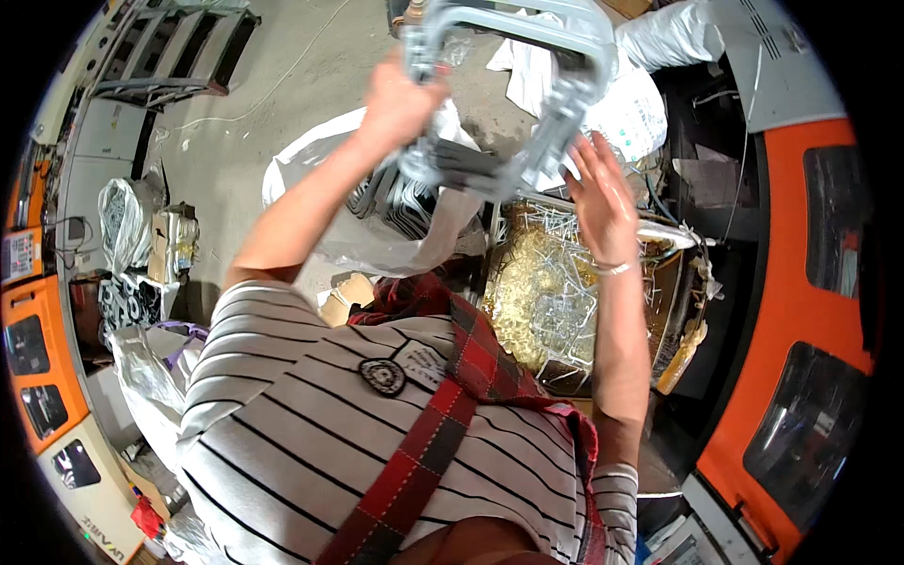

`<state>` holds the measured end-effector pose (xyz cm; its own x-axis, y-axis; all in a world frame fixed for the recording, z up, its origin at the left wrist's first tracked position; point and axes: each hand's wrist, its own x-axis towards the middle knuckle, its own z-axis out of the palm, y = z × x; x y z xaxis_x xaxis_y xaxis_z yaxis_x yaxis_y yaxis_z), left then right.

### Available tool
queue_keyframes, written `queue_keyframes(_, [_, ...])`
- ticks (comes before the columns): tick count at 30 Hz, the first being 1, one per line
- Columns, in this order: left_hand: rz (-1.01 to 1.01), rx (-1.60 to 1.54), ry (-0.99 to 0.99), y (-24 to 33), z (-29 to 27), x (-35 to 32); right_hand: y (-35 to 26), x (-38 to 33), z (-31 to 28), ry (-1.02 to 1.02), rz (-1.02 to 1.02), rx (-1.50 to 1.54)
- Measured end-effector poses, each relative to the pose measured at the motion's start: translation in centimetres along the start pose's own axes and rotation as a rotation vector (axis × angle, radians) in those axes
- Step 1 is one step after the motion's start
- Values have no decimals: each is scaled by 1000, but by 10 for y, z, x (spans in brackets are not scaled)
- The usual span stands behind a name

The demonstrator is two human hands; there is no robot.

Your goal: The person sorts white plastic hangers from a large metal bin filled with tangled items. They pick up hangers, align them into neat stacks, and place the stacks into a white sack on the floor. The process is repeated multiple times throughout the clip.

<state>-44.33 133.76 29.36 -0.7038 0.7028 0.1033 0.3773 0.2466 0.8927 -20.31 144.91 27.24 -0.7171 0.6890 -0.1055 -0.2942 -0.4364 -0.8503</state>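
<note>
A grey plastic frame, roughly square with an open middle, is held up in front of me and is partly blurred. My left hand is closed around its left side. Beside the frame's lower right corner is my right hand, its fingers stretched out and apart; whether the fingertips touch the frame I cannot tell. Under the frame stands an open white plastic bag with dark grey curved parts inside. Below my right hand sits a bin of yellowish, wet-looking material and clear, thin branching pieces.
Orange machine panels with dark windows rise at the right, and another orange machine stands at the far left. White sacks lie ahead on the right. A metal step rack, a bag of grey parts and a floor cable are leftward.
</note>
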Motion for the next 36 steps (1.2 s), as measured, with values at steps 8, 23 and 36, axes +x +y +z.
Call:
queue_keyframes(8, [-3, 434, 131, -120, -93, -22, 204, 40, 30, 115, 580, -1155])
queue_keyframes(23, [35, 730, -536, -394, 70, 18, 167, 31, 18, 244, 265, -697])
queue_keyframes(36, [132, 1126, -495, -392, 160, 43, 167, 48, -19, 354, 394, -423])
